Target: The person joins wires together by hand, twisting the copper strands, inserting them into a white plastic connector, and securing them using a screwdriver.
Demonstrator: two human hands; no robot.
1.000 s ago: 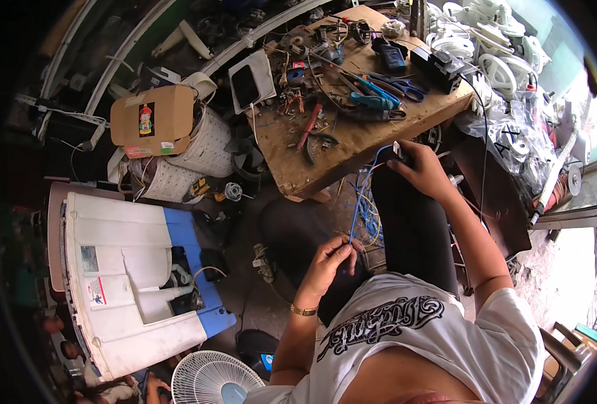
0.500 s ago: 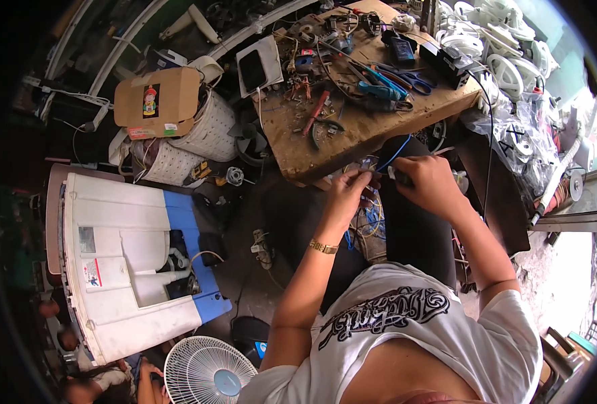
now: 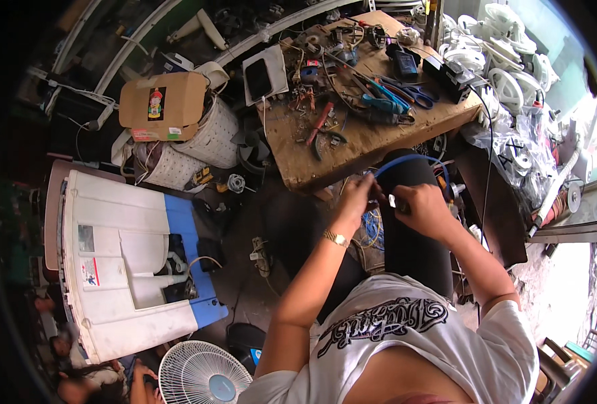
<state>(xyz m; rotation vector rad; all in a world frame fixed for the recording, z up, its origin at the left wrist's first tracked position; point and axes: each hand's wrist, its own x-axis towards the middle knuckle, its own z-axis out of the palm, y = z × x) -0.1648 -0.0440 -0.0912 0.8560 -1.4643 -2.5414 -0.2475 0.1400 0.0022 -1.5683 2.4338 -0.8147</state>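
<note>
My left hand (image 3: 357, 199) is closed, its fingertips pinching a blue cable (image 3: 406, 158) over my lap. From those fingers the cable arcs up and to the right above my thigh, in front of the workbench. My right hand (image 3: 425, 210) is curled in a fist just to the right. A small tool with a shiny, pale tip (image 3: 392, 201) pokes out of that fist toward my left hand; its kind is hidden by my fingers. Below the hands, between my legs, lies a tangle of blue and yellowish wires (image 3: 372, 231).
The wooden workbench (image 3: 372, 145) ahead carries pliers (image 3: 387, 104), scissors (image 3: 419, 95), a red-handled tool (image 3: 320, 123) and scraps. At left are a cardboard box (image 3: 133, 108), baskets and a white-and-blue appliance (image 3: 103, 222). A fan (image 3: 201, 367) stands lower left, near another person's arm (image 3: 140, 380).
The blue cable now bows out in a wide arc to the right. My hands have shifted slightly down, and the right one has turned, showing the shiny tip.
</note>
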